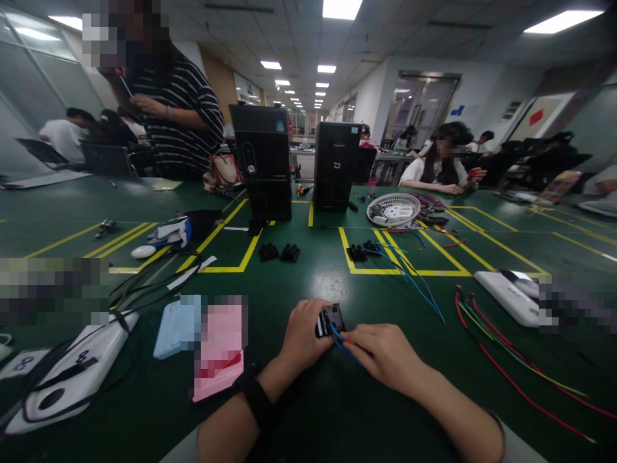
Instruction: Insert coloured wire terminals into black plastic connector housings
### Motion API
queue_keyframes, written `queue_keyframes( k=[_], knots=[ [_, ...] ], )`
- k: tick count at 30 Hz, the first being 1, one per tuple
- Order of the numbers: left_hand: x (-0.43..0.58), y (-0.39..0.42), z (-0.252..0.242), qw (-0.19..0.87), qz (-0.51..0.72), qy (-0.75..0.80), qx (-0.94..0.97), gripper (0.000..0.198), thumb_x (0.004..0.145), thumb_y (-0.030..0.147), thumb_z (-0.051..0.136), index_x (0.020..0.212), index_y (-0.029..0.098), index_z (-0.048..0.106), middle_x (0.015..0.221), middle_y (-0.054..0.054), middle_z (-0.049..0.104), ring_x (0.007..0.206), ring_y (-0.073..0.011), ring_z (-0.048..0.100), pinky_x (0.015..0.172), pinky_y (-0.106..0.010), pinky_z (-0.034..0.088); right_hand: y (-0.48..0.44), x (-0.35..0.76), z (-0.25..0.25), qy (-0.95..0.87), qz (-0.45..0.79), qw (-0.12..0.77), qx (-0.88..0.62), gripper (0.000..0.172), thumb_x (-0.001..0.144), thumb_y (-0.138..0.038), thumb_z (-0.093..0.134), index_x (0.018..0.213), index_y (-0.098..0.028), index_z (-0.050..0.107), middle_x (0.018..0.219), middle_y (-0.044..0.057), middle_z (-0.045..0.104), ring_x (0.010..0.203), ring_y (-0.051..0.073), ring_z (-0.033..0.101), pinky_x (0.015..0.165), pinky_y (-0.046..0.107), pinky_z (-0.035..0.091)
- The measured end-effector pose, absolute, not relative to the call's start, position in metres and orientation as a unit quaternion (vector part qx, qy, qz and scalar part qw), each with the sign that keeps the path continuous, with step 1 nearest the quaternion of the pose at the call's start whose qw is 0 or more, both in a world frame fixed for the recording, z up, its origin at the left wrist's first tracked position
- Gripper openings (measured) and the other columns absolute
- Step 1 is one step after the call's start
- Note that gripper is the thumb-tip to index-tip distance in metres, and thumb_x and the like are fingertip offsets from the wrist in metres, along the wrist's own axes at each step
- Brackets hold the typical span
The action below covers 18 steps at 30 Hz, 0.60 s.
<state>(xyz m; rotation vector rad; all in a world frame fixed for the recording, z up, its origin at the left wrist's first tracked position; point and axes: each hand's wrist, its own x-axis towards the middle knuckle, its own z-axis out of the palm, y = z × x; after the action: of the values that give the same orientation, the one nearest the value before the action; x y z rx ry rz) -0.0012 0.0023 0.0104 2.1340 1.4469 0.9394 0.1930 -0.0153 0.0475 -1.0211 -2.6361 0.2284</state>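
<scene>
My left hand [303, 334] is closed around a small black plastic connector [330, 318], held just above the green table [337, 411]. Fingers of my right hand [383, 354] pinch a blue wire [343, 346] right at the connector's near side. The two hands touch at the connector. A black band sits on my left wrist. More black connectors lie further out: two [279, 252] at the centre and a cluster [362, 251] to their right with blue wires [414, 283] running from it.
Red, green and yellow wires [501, 354] trail at right beside a white device [508, 296]. A pink case [219, 350] and a light blue case [176, 328] lie at left, with white devices and black cables. Two black computer towers [263, 161] and a white fan grille [394, 209] stand behind. People sit and stand around.
</scene>
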Motion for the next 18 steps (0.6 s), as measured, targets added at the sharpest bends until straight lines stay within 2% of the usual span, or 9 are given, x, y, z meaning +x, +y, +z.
queue_keyframes(
  k=[4, 8, 11, 18],
  knots=[
    [-0.001, 0.002, 0.011, 0.197, 0.335, 0.521, 0.76, 0.04, 0.068, 0.031, 0.069, 0.104, 0.025, 0.055, 0.103, -0.002, 0.06, 0.099, -0.0243, 0.051, 0.083, -0.036, 0.039, -0.012, 0.198, 0.055, -0.905, 0.088, 0.151, -0.387, 0.021, 0.092, -0.026, 0.044, 0.095, -0.021, 0.064, 0.081, 0.002, 0.066, 0.072, 0.013, 0.061, 0.063, 0.022, 0.04],
    [0.001, 0.002, 0.011, 0.194, 0.34, 0.529, 0.753, 0.038, 0.068, 0.031, 0.069, 0.103, 0.024, 0.055, 0.101, -0.002, 0.06, 0.097, -0.0238, 0.052, 0.081, -0.035, 0.04, -0.014, 0.193, 0.049, -0.873, 0.078, 0.233, -0.421, 0.023, 0.093, -0.026, 0.042, 0.088, -0.019, 0.064, 0.076, 0.003, 0.064, 0.069, 0.013, 0.06, 0.063, 0.023, 0.039],
    [0.0, 0.002, 0.011, 0.192, 0.339, 0.524, 0.758, 0.038, 0.067, 0.029, 0.069, 0.102, 0.024, 0.055, 0.1, -0.003, 0.06, 0.096, -0.024, 0.052, 0.081, -0.035, 0.04, -0.018, 0.186, 0.041, -0.873, 0.074, 0.273, -0.398, 0.023, 0.093, -0.026, 0.042, 0.092, -0.018, 0.064, 0.073, 0.003, 0.062, 0.065, 0.013, 0.057, 0.06, 0.023, 0.038],
    [-0.002, 0.003, 0.009, 0.198, 0.34, 0.517, 0.76, 0.04, 0.067, 0.027, 0.069, 0.103, 0.024, 0.054, 0.101, -0.003, 0.06, 0.097, -0.0245, 0.051, 0.082, -0.036, 0.04, -0.014, 0.194, 0.046, -0.917, 0.068, 0.159, -0.359, 0.021, 0.093, -0.026, 0.043, 0.097, -0.021, 0.063, 0.078, 0.001, 0.064, 0.069, 0.014, 0.059, 0.061, 0.024, 0.037]
  ],
)
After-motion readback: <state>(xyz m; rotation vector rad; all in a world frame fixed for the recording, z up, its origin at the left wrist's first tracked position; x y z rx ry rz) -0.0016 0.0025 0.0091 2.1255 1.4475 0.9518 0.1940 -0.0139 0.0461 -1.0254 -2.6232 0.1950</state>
